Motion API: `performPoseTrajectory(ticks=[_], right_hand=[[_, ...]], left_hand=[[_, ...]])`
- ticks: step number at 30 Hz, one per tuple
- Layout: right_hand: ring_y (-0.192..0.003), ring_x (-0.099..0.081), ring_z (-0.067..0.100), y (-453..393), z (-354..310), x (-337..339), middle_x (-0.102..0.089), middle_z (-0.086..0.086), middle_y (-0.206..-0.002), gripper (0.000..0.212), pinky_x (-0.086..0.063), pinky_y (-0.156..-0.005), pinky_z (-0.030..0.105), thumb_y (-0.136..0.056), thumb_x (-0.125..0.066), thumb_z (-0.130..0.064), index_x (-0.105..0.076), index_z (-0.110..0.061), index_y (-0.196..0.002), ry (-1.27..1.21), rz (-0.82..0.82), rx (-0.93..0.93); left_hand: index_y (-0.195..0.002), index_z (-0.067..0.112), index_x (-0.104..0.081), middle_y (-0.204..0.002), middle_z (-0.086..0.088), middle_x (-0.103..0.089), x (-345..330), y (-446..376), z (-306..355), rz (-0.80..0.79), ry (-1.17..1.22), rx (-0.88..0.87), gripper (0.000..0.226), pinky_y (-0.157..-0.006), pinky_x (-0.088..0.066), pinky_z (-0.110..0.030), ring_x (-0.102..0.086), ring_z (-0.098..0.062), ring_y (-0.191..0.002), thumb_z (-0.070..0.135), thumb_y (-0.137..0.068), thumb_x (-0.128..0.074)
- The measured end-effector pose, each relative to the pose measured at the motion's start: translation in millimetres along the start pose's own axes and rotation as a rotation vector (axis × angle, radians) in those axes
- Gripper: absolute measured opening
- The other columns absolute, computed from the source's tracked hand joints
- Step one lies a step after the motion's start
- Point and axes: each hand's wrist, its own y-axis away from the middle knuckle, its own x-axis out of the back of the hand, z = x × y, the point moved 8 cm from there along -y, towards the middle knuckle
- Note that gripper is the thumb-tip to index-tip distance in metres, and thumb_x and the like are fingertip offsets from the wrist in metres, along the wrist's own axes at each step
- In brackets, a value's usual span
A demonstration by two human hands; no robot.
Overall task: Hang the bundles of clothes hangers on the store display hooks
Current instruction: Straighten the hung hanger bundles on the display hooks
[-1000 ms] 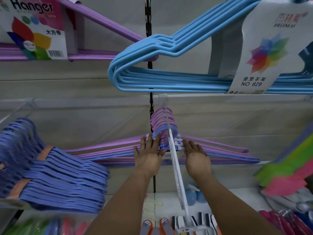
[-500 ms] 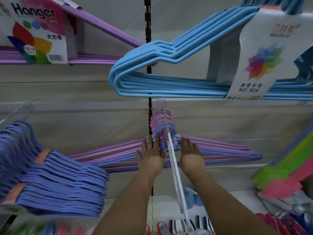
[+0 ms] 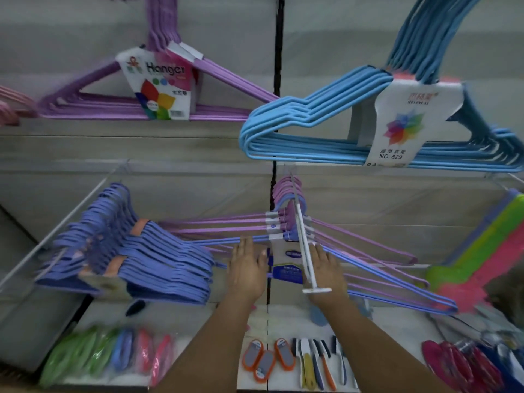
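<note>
Centre frame, hanger bundles [image 3: 286, 222] hang on a display hook [image 3: 304, 251], left hand [image 3: 246, 268] and right hand [image 3: 326, 268] either side; more bundles [image 3: 136, 251] lower left; shelf [image 3: 198, 316] below.

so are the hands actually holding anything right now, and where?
Nothing gripped. Left hand and right hand lie flat, fingers straight, on the front hanger bundle on the display hook, either side of its label near the neck.
</note>
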Motion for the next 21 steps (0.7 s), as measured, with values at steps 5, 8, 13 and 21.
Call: performPoseTrajectory(ticks=[5, 8, 13, 21], right_hand=[[-0.132, -0.04, 0.033, 43.5, -20.8, -20.6, -0.034, 0.013, -0.15, 0.057, -0.036, -0.105, 0.038, -0.1, -0.04, -0.035, -0.022, -0.014, -0.151, -0.093, 0.008, -0.054], [-0.144, -0.021, 0.027, 57.8, -50.1, -32.4, -0.012, 0.006, -0.16, 0.058, -0.021, -0.115, 0.037, -0.103, -0.024, -0.04, -0.008, -0.016, -0.153, 0.001, -0.069, 0.005], [-0.143, -0.021, 0.026, 70.8, -118.0, -36.7, -0.014, 0.007, -0.159, 0.058, -0.02, -0.116, 0.038, -0.103, -0.024, -0.04, -0.011, -0.014, -0.153, 0.048, -0.046, 0.063], [-0.144, -0.018, 0.025, 89.4, -244.7, -57.9, -0.015, 0.004, -0.159, 0.056, -0.016, -0.116, 0.038, -0.104, -0.023, -0.04, -0.01, -0.016, -0.153, 0.004, -0.05, 0.06]], left_hand=[[-0.153, 0.013, -0.011, -0.161, -0.003, -0.009, 27.5, 37.1, -51.2, 0.055, -0.038, 0.077, 0.059, -0.119, -0.014, -0.037, -0.009, -0.019, -0.148, 0.041, -0.103, -0.027], [-0.153, 0.014, -0.012, -0.161, -0.002, -0.007, 46.3, 50.8, -84.2, 0.072, -0.032, 0.107, 0.059, -0.119, -0.013, -0.038, -0.008, -0.02, -0.148, 0.041, -0.103, -0.028], [-0.153, 0.012, -0.011, -0.161, -0.004, -0.006, 87.3, 62.9, -144.0, 0.086, -0.011, 0.119, 0.061, -0.119, -0.013, -0.037, -0.006, -0.02, -0.148, 0.041, -0.102, -0.029], [-0.151, 0.008, -0.019, -0.158, -0.009, -0.019, 174.6, 78.2, -253.8, 0.111, -0.155, 0.075, 0.058, -0.117, -0.02, -0.035, -0.018, -0.022, -0.146, 0.037, -0.102, -0.03]])
